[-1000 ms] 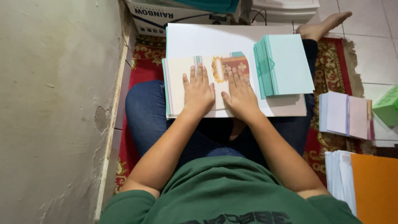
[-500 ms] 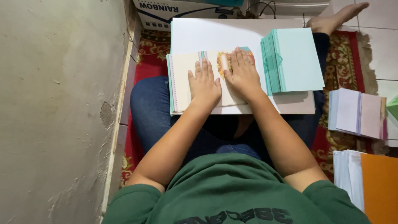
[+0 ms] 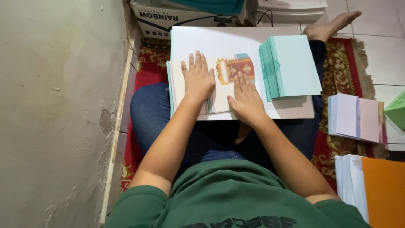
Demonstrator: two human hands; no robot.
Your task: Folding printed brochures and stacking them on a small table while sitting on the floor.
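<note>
A cream printed sheet (image 3: 219,84) with a red-and-gold ornament is seen lying flat on a white board (image 3: 223,42) that is carried across the lap of a seated person. The left hand (image 3: 198,78) is laid palm down on the sheet's left half, fingers spread and pointing toward 12 o'clock; nothing is gripped by it. The right hand (image 3: 247,99) is pressed flat at 4 o'clock from the left one, on the sheet's lower right part, its fingers reaching to the lower edge of the ornament; it too is open and holds nothing. The sheet is thin, smooth paper or card, rectangular, with striped edging shown along its left side and lower edge. Its long axis is run from 9 o'clock to 3 o'clock, and it seems to top a thin stack of like sheets.

At 3 o'clock from the hands, a thick stack of mint-green cards (image 3: 291,65) is set on the same board, just beside the sheet. A patterned red rug (image 3: 341,59) is spread under the person. Paler paper piles (image 3: 358,116) are placed on the floor at 3 o'clock, well apart from the board.
</note>
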